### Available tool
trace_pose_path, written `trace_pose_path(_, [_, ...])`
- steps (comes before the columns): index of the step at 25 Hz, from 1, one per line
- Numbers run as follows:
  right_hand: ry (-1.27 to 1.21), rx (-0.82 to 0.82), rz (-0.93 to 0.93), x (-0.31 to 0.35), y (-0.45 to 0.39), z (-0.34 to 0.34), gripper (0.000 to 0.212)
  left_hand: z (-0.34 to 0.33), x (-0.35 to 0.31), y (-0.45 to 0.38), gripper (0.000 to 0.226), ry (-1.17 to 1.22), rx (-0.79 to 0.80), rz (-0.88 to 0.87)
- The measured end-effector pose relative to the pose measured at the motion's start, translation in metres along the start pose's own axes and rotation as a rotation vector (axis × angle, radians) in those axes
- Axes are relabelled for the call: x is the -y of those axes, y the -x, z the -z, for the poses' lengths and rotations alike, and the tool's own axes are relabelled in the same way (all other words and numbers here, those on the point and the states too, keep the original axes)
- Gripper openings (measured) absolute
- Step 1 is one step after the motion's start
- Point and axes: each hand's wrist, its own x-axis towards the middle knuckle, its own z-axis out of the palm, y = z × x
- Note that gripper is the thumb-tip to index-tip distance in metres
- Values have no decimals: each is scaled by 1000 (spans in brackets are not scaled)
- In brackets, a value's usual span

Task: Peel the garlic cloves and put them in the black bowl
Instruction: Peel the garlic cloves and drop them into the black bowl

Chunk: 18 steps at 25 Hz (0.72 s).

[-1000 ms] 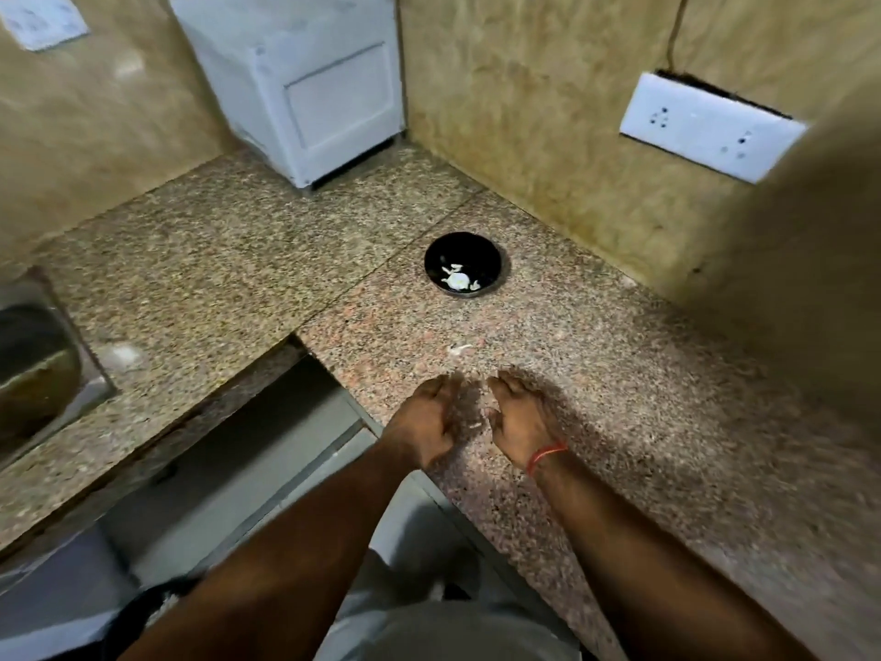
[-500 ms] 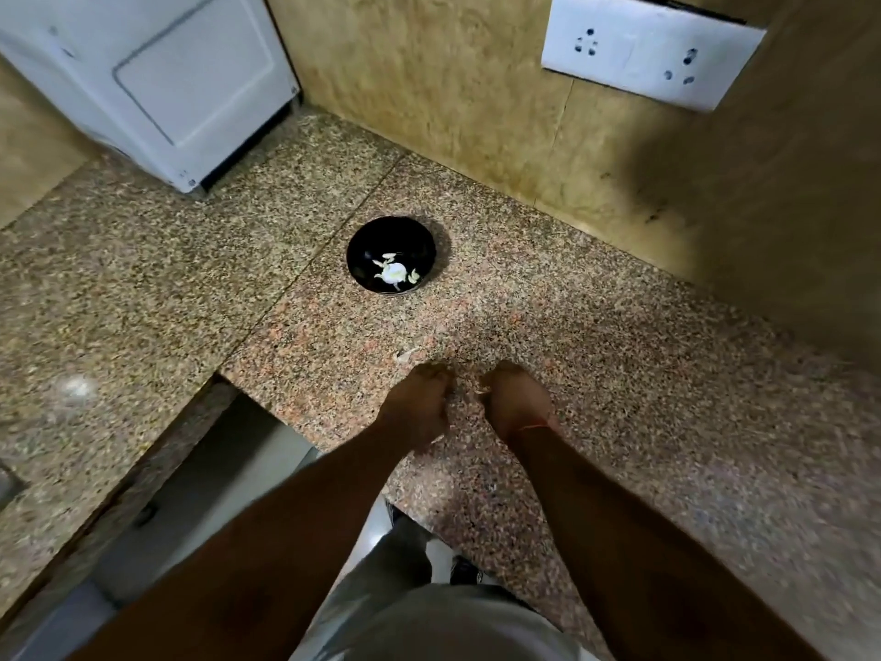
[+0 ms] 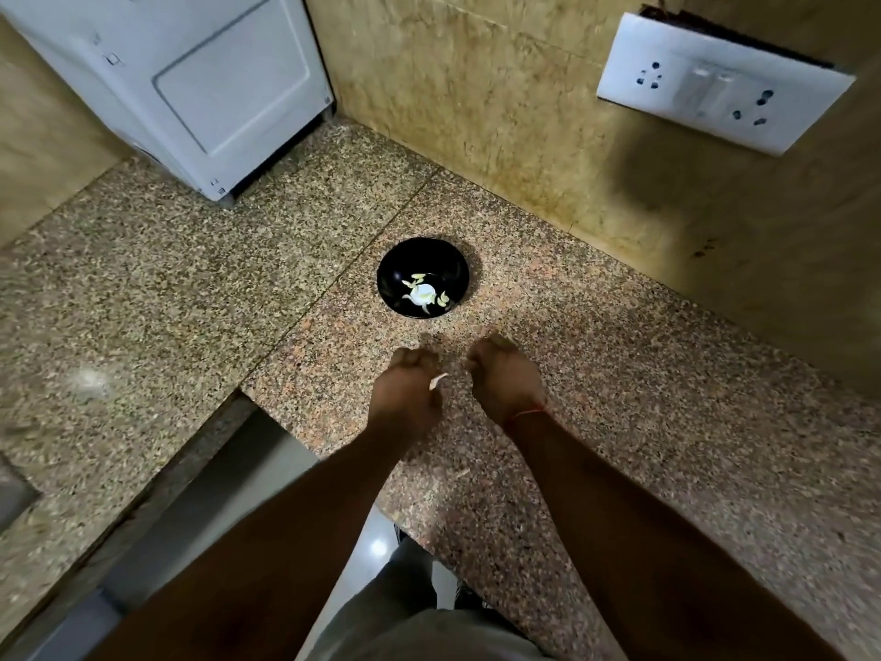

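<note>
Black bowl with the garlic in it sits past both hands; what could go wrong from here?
1. The pale garlic sliver juts from the left hand over the speckled granite counter, short of the black round bowl; it may drop there.
2. The right hand hides its fingers, so whatever it holds cannot be checked.

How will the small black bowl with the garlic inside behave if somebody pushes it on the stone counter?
The small round black bowl looks shallow and wide, so it probably slides rather than tips. It holds only a few pale garlic pieces, so it is likely light. The speckled granite counter looks polished, so little may resist sliding.
</note>
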Motion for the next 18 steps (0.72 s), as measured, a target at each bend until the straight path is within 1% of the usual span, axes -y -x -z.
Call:
trace_pose_path(2, [-19,-54,73,22,-32,7,26,0,18,-8,63,-10,44,63])
trace_pose_path(3, [-11,-70,88,34,-48,12,28,0,26,-11,72,-2,76,79])
trace_pose_path(4, [18,-68,76,44,-63,16,25,-2,34,-14,80,14,101,84])
trace_pose_path(6, [79,-27,10,58,-88,20,16,-6,44,-16,86,50,131,85])
trace_pose_path(9, [93,3,-40,65,-107,18,20,-8,52,-18,90,72,141,84])
trace_pose_path(11, [77,-22,-22,60,-104,13,25,-8,55,-19,89,67,126,73])
trace_pose_path(13, [45,-82,44,51,-88,6,24,-8,55,-18,83,59,108,81])
trace_pose_path(15, [-19,-153,123,40,-65,-3,18,-8,52,-15,72,77,88,110])
trace_pose_path(18, [-78,-213,155,22,-27,-16,15,-8,40,-2,53,79,50,110])
